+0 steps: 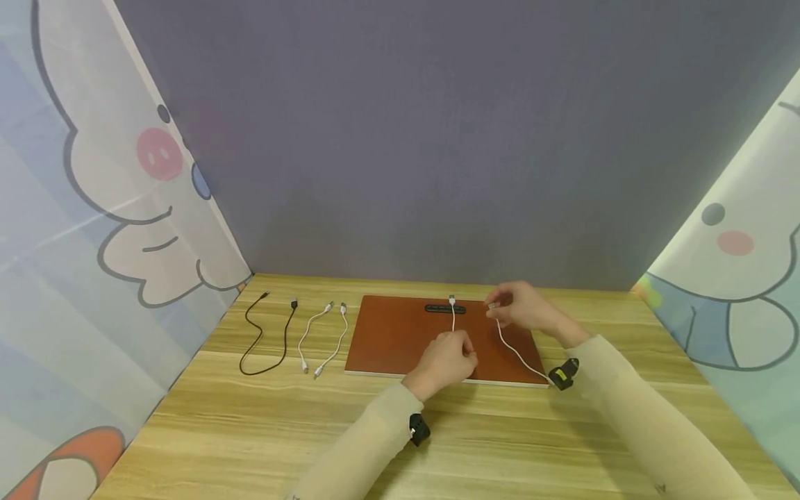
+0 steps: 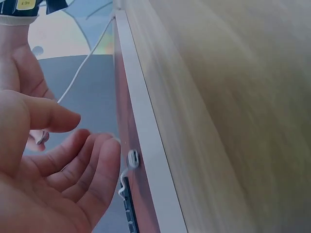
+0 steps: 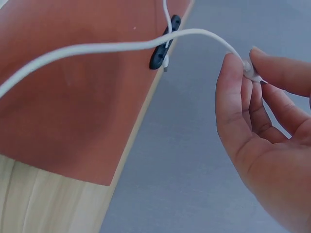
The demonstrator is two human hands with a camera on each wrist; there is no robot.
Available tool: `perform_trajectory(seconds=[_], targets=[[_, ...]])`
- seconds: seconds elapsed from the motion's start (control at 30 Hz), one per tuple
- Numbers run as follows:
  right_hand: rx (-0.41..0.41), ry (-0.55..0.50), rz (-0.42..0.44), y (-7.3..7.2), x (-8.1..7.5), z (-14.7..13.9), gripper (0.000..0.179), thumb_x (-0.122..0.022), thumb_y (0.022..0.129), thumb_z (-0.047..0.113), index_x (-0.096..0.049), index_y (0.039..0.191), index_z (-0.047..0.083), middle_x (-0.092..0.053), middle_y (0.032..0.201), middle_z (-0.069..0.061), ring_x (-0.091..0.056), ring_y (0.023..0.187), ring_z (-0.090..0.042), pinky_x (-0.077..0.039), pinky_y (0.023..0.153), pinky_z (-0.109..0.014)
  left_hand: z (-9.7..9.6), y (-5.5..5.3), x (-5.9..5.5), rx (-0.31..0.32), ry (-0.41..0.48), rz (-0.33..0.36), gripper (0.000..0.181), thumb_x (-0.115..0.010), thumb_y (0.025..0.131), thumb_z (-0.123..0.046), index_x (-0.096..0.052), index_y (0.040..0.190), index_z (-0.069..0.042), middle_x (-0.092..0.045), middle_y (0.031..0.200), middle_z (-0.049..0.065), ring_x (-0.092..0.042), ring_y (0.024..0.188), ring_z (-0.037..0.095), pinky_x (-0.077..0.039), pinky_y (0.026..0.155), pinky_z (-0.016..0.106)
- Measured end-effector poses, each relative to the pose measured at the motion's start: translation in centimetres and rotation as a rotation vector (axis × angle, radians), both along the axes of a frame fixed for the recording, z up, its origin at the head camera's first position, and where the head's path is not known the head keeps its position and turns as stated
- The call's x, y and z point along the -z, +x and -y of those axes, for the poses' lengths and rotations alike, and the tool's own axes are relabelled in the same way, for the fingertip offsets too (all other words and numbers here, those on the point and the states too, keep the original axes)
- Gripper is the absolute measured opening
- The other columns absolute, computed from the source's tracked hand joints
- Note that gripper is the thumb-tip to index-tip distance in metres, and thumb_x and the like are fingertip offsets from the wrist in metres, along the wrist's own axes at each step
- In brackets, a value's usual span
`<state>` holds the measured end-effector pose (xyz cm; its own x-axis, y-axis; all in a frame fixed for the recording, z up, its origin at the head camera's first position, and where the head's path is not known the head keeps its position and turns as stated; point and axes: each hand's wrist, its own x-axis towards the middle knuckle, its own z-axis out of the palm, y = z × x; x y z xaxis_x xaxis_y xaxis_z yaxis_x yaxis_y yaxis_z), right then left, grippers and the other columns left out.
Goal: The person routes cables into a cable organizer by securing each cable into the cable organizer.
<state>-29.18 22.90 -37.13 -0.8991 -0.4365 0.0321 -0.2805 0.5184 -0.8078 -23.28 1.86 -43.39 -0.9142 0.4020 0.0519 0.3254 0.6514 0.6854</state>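
My right hand (image 1: 523,305) pinches the plug end (image 3: 249,72) of a white USB cable (image 1: 516,355) between thumb and fingers, above the right side of a reddish-brown board (image 1: 390,337). From there the cable droops toward the board's front right corner. My left hand (image 1: 442,360) hovers over the board's front part, thumb and fingers loosely bent with a gap between them. Close to its fingertips in the left wrist view is a connector (image 2: 133,159) of a second white cable (image 1: 453,321). That cable crosses a black cable holder (image 1: 433,307) at the board's back edge.
Left of the board lie two short white cables (image 1: 301,342) (image 1: 345,330) and a longer black cable (image 1: 285,340) on the wooden table (image 1: 206,410). A grey panel (image 1: 400,173) rises behind the table, and printed cloths hang at both sides.
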Motion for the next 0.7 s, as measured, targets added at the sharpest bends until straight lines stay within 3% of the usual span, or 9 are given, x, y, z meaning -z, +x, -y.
perform_trajectory(seconds=[0.23,0.43,0.7], targets=[[0.029,-0.004,-0.024,0.0,-0.2,-0.3,0.017,-0.071,0.093,0.003,-0.069,0.109,-0.004,-0.067,0.092,-0.014,-0.068,0.079,-0.030,-0.060,0.070,-0.044,-0.9,0.0,0.2,0.023,0.030,-0.008,0.005,-0.066,0.093,-0.014,-0.068,0.097,-0.010,-0.060,0.079,-0.008,-0.055,0.064,0.008,-0.046,0.061,0.025],[0.047,-0.017,-0.045,-0.2,-0.9,-1.7,0.023,-0.071,0.094,0.006,-0.068,0.113,-0.007,-0.068,0.096,-0.016,-0.068,0.080,-0.029,-0.059,0.067,-0.034,-1.3,0.0,0.3,0.029,0.037,0.001,0.007,-0.066,0.094,-0.013,-0.069,0.099,-0.009,-0.060,0.078,-0.008,-0.054,0.065,0.008,-0.046,0.062,0.024],[0.022,0.002,0.022,0.0,-2.2,-3.4,0.032,-0.070,0.096,0.009,-0.066,0.123,-0.008,-0.070,0.103,-0.018,-0.069,0.085,-0.032,-0.059,0.076,-0.041,-1.3,0.0,0.4,0.032,0.031,0.011,0.005,-0.065,0.094,-0.013,-0.068,0.097,-0.011,-0.059,0.077,-0.008,-0.053,0.062,0.009,-0.045,0.060,0.024]])
